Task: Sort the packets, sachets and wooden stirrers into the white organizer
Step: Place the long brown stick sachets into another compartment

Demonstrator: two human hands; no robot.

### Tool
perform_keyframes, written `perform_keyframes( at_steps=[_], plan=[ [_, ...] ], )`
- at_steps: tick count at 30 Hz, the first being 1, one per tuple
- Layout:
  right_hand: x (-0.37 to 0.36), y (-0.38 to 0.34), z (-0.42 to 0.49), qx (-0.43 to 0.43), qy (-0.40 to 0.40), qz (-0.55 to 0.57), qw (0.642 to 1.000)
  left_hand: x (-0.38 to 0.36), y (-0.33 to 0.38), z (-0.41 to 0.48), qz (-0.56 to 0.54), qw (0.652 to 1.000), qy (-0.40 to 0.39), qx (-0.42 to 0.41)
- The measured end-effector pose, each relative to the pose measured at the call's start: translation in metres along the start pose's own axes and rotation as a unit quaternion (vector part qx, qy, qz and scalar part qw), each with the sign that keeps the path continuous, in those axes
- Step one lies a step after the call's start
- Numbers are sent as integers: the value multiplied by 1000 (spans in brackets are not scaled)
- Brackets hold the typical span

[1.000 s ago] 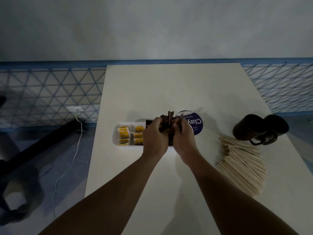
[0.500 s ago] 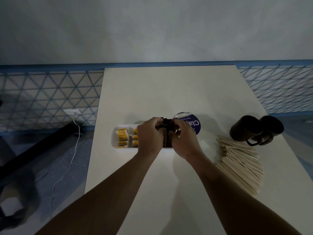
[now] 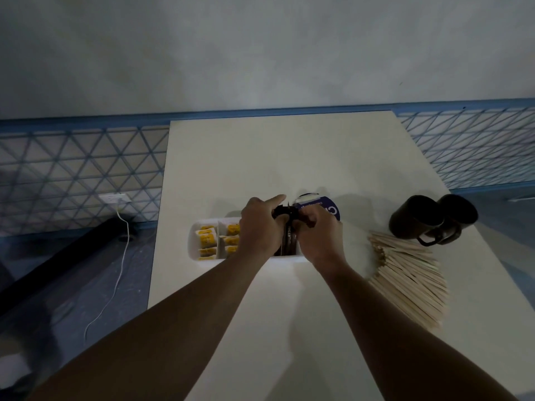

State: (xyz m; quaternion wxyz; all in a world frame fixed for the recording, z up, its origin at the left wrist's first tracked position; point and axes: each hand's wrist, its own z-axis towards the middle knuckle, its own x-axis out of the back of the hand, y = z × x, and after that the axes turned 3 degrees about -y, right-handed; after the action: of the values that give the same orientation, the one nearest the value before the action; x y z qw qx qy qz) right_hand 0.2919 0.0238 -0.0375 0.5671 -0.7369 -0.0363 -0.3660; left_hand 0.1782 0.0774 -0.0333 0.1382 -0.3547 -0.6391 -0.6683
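Note:
The white organizer (image 3: 193,241) lies on the table in front of me. Its two left compartments hold yellow packets (image 3: 207,240). My left hand (image 3: 259,227) and my right hand (image 3: 320,237) are both closed on a bundle of dark brown sachets (image 3: 286,241), pressed down into a middle compartment of the organizer. My left forefinger points out over the bundle. The organizer's right part is hidden behind my hands. A large pile of wooden stirrers (image 3: 411,280) lies loose on the table to the right.
A round blue-lidded tub (image 3: 324,205) stands just behind my right hand. Two dark mugs (image 3: 431,222) lie on their sides at the right edge, behind the stirrers. The white table (image 3: 278,157) stretches to a blue rail; floor and a white cable are at left.
Both hands have lowered the brown sachet bundle from above the organizer down into its compartment. The sachet tops no longer stick up above my fingers.

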Motion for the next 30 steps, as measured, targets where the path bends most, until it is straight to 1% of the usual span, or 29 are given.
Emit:
perform_keyframes(
  at_steps=[5,10,14,19,25,28,30],
  plan=[
    [-8,1,0,-6,2,-37,999,-1,0,6,-14,1000,-15,-18],
    [-13,2,-2,-16,13,-70,997,0,-6,6,6,999,-20,-24],
    [-13,1,-8,-16,24,-84,996,4,-10,4,-12,999,-23,-38],
    [-11,4,-14,-25,47,-101,993,17,-9,2,-12,999,13,-43],
    [0,6,-28,-36,76,-85,993,31,5,-4,-37,997,40,-51],
    [11,12,-33,-29,92,-85,992,32,17,-12,-72,995,21,-73],
    [23,21,-34,-27,104,-95,990,27,29,-20,-77,993,0,-88]
  ],
)
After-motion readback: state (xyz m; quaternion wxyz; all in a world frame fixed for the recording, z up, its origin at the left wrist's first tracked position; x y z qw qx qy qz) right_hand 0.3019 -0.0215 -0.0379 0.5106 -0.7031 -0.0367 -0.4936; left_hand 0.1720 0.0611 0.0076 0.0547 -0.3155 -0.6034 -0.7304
